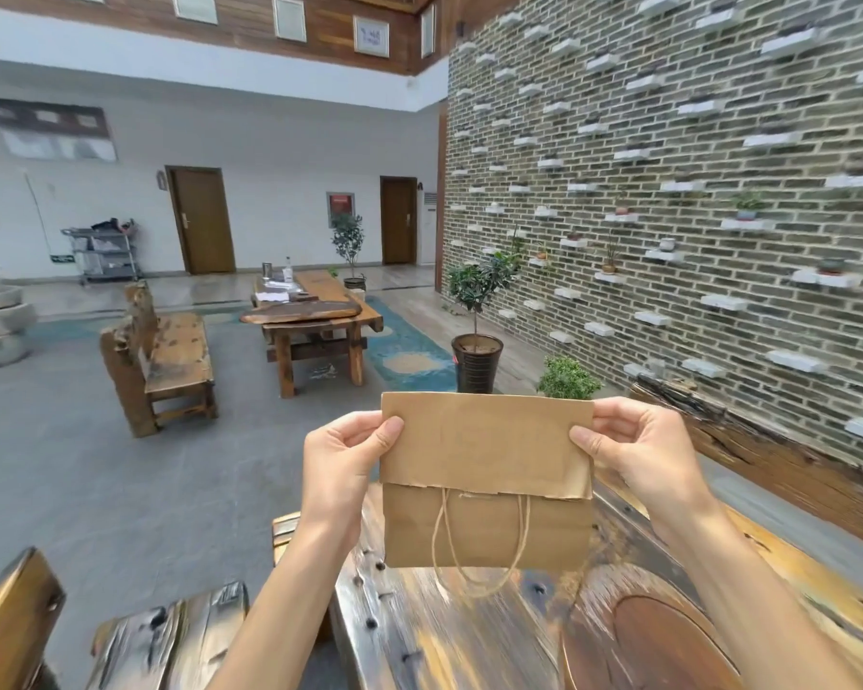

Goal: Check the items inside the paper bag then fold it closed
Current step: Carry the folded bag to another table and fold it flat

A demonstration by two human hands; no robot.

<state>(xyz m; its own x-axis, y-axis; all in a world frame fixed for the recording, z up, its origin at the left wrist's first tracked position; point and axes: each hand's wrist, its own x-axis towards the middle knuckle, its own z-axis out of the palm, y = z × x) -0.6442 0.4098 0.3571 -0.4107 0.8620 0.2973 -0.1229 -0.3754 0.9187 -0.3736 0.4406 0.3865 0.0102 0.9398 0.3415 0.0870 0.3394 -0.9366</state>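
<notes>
Table (469,634) nearest; above it, brown bag (487,527), top flap folded down, twine handle dangling. Left hand (342,453) and right hand (633,448) pinch flap corners.

Wooden table (469,634) near; bench (170,361), potted tree (477,336) beyond.

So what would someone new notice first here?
The brown paper bag at centre, top folded over, pinched at its upper corners by the left hand and right hand above a wooden table. To the right, a brick wall dotted with small shelves.
</notes>
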